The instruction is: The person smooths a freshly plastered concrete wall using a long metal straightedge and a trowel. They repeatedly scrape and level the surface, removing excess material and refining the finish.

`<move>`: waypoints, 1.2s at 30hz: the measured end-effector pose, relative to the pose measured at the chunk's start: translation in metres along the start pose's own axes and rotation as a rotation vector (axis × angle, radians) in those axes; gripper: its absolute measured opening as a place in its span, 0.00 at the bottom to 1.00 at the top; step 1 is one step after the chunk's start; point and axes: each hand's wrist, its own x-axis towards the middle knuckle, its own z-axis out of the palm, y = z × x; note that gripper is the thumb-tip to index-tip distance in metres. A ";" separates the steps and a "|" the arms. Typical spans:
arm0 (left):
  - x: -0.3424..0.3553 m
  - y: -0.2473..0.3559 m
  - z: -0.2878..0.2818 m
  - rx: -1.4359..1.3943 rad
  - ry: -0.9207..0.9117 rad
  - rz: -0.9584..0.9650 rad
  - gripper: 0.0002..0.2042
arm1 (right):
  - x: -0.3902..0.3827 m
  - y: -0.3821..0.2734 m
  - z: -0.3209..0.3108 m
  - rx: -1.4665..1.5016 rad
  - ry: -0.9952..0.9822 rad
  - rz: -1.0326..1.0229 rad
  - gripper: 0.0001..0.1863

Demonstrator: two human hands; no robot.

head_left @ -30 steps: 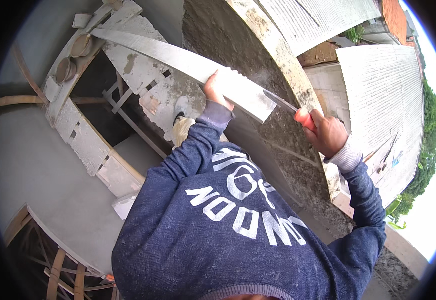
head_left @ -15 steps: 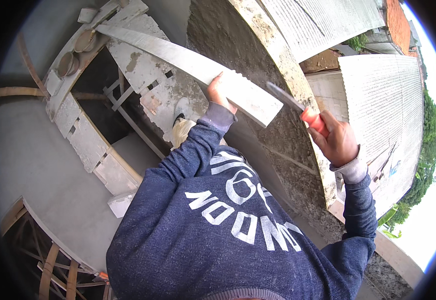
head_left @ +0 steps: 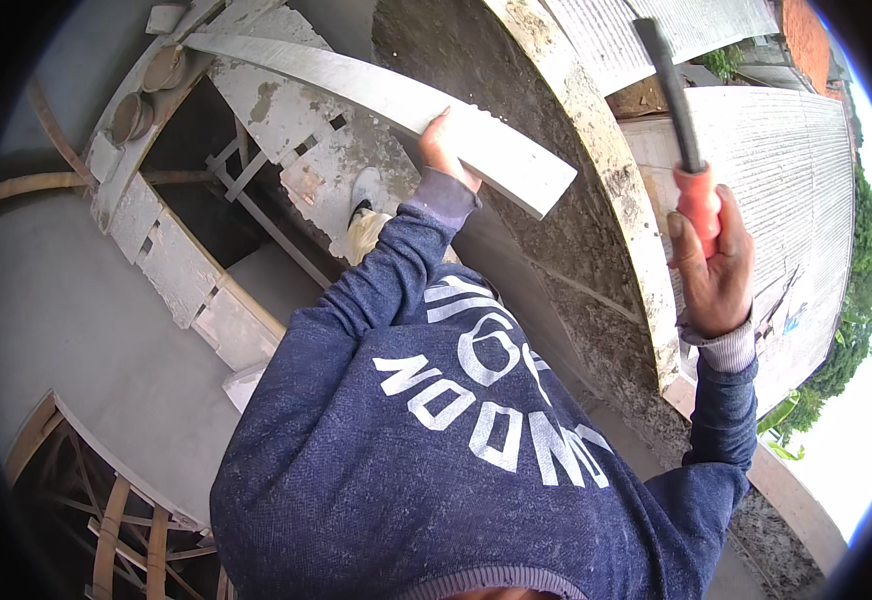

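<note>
My left hand point(head_left: 443, 152) grips a long white board point(head_left: 326, 82) near its right end, where the edge looks chipped and notched. The board stretches up-left to the plank framing at the top left. My right hand point(head_left: 711, 270) is closed round the red handle of a tool point(head_left: 696, 205), like a flat screwdriver or chisel, with its dark shaft raised upward, clear of the board. Below the board is a foot point(head_left: 366, 190) on a worn, whitish platform point(head_left: 251, 95).
A rough plastered wall point(head_left: 571, 235) with a pale top edge runs along the right, beyond it corrugated roofs point(head_left: 756, 180) and trees. Left are a dark opening point(head_left: 196, 130), two round containers point(head_left: 163, 70) on planks, a grey surface point(head_left: 106, 370) and bamboo poles point(head_left: 111, 535) below.
The tool has lifted off the board and swung upward and right, its shaft now nearly vertical. My left hand and the board's right end have shifted slightly up and right.
</note>
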 end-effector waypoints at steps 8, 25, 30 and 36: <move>-0.005 -0.007 -0.004 -0.030 -0.022 -0.061 0.20 | -0.041 0.042 0.013 -0.704 -0.509 -0.120 0.11; 0.003 0.010 0.010 0.077 -0.060 0.011 0.20 | -0.026 0.024 0.002 -0.263 -0.125 0.000 0.15; -0.004 0.045 0.053 0.176 -0.089 0.042 0.21 | -0.051 0.028 0.014 0.390 0.315 0.197 0.19; -0.004 0.109 0.118 0.322 -0.071 0.067 0.23 | -0.083 0.048 0.084 0.876 0.268 0.359 0.19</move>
